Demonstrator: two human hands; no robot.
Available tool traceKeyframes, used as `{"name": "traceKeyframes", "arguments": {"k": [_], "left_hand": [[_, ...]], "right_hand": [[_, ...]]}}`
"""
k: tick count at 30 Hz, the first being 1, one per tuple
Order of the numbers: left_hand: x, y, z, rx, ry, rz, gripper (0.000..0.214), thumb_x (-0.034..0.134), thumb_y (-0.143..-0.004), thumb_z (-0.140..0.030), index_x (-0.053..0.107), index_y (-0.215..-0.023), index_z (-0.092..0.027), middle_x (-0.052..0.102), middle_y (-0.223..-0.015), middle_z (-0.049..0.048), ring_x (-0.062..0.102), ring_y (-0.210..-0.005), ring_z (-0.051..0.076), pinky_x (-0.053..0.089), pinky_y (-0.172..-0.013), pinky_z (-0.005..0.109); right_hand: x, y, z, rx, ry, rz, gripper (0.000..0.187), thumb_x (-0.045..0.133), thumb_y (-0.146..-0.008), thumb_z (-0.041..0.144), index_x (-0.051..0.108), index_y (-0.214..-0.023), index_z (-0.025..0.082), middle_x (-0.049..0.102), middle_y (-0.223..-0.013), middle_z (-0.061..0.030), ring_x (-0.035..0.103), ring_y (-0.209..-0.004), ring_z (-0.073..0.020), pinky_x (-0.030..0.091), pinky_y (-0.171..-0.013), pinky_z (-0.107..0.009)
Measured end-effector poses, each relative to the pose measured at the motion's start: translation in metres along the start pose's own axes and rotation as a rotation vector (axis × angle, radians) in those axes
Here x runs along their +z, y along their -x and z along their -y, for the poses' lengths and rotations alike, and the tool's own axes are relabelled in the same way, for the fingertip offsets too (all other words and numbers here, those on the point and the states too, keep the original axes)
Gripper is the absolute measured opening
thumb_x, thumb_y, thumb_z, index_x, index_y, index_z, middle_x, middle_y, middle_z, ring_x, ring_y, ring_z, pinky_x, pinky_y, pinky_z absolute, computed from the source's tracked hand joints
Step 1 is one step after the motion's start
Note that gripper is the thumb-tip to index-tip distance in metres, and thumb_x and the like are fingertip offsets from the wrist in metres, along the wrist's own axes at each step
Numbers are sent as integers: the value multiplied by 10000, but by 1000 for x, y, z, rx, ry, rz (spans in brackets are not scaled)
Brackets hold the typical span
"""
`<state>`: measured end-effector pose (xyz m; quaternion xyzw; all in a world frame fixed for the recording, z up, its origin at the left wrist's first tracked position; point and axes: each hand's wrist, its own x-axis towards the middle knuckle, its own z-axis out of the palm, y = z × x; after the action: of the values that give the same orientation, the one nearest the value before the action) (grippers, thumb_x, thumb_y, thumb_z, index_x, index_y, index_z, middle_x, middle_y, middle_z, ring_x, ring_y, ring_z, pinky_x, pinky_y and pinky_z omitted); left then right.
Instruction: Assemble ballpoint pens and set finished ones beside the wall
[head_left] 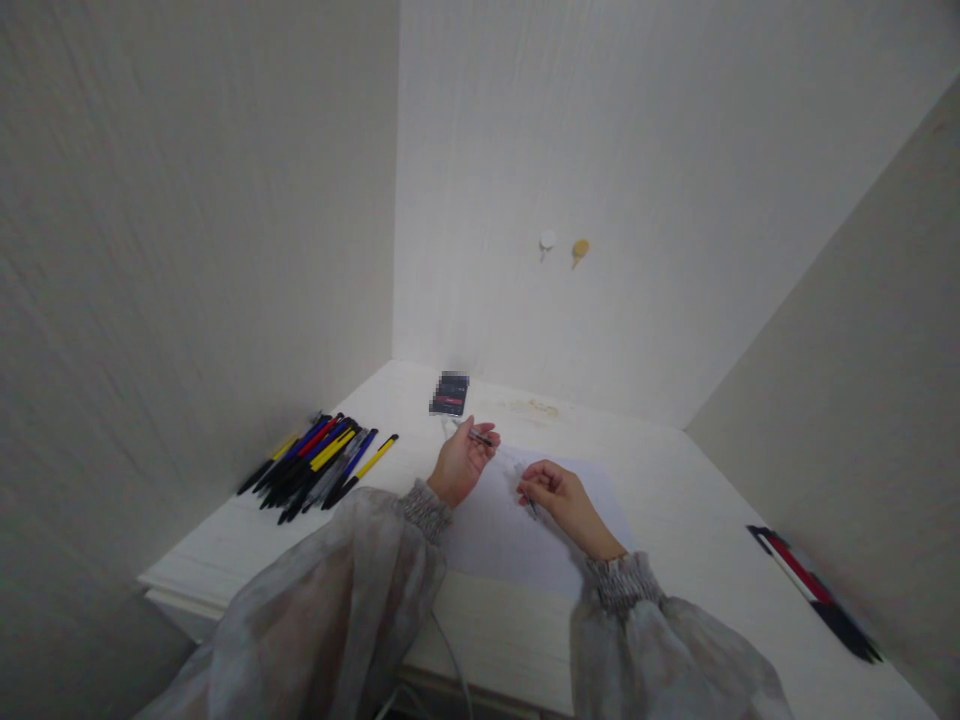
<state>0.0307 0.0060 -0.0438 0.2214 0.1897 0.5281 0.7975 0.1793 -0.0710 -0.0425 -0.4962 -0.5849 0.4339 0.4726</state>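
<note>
Over a white sheet of paper (pixel 502 550), my left hand (pixel 461 465) is palm up with its fingers curled around a slim pen part (pixel 481 438), dark and partly hidden by the fingers. To its right, my right hand (pixel 559 497) pinches a thin, pen-like piece (pixel 532 507) with a dark end pointing down; its exact kind is too blurred to tell. A small gap separates the two hands. Left of them lies a pile of pens (pixel 311 465) with black, blue, red, yellow and clear barrels.
A dark phone-like object (pixel 450 393) lies at the back of the white desk (pixel 660 480). Several pens (pixel 814 590) rest along the right wall. Two hooks, one white (pixel 548 240) and one yellow (pixel 580 249), are on the back wall. A cable (pixel 452 655) hangs at the front edge.
</note>
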Motion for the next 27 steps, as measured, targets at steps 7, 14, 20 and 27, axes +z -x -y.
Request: {"name": "traceKeyframes", "arguments": {"k": [7,14,20,27], "left_hand": [[5,5,3,-20,-91,33,287,415,-815,-331,538,-758,-78,565,-623,60,544,-565,88,416,-496,177],[6,9,6,-18,-272,110,341,436,-785,-405,568,-810,-92,580,-761,80,552,-647,106,405,-533,192],[5,14,13,-85,-472,177,459,417,-748,-516,586,-940,-136,558,-900,79,508,-664,80,366,-544,182],[5,17,16,-215,-449,289,478,413,-748,-522,552,-1021,-155,538,-752,37,475,-572,60,345,-546,195]], "right_hand": [[-1,1,2,-33,81,-23,176,586,-648,316,516,-705,164,569,-593,16,527,-512,-95,417,-512,-223],[-4,-2,-7,-75,190,-45,171,552,-680,324,540,-738,164,526,-588,22,480,-520,-93,402,-512,-220],[-4,-2,-9,-160,302,-107,202,512,-717,350,567,-788,168,499,-594,23,452,-537,-98,366,-508,-214],[-3,0,-7,-173,363,-118,257,444,-758,386,585,-801,175,553,-624,-2,486,-544,-117,388,-525,-229]]}}
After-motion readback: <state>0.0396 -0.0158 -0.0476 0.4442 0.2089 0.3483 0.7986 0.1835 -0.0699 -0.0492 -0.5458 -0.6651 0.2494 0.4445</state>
